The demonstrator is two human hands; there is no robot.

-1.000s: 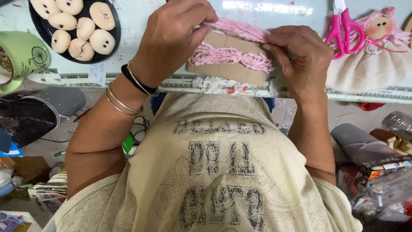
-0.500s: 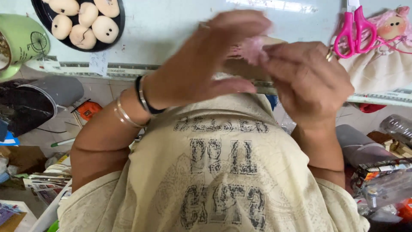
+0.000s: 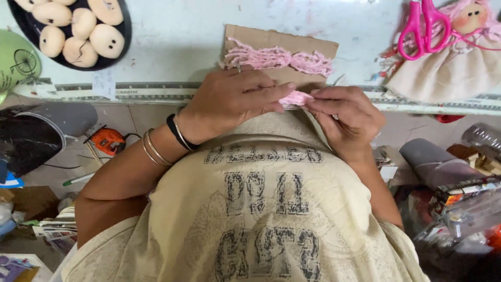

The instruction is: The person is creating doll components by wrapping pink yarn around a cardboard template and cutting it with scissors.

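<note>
My left hand (image 3: 235, 99) and my right hand (image 3: 342, 117) meet close to my chest at the table's front edge, and both pinch a small bunch of pink yarn (image 3: 295, 97) between their fingertips. Just beyond them a brown cardboard piece (image 3: 279, 39) lies flat on the pale table (image 3: 182, 42), with pink yarn wound (image 3: 276, 57) across it. Bangles and a black band circle my left wrist.
A black plate (image 3: 122, 39) of beige doll heads sits at the far left, beside a green mug (image 3: 13, 65). Pink scissors (image 3: 420, 26) lie on a cloth doll (image 3: 449, 62) at the far right. Clutter covers the floor on both sides.
Both hands have let go of the yarn-wound cardboard, which now lies on the table. They have drawn back toward my chest with a small pink yarn bunch.
</note>
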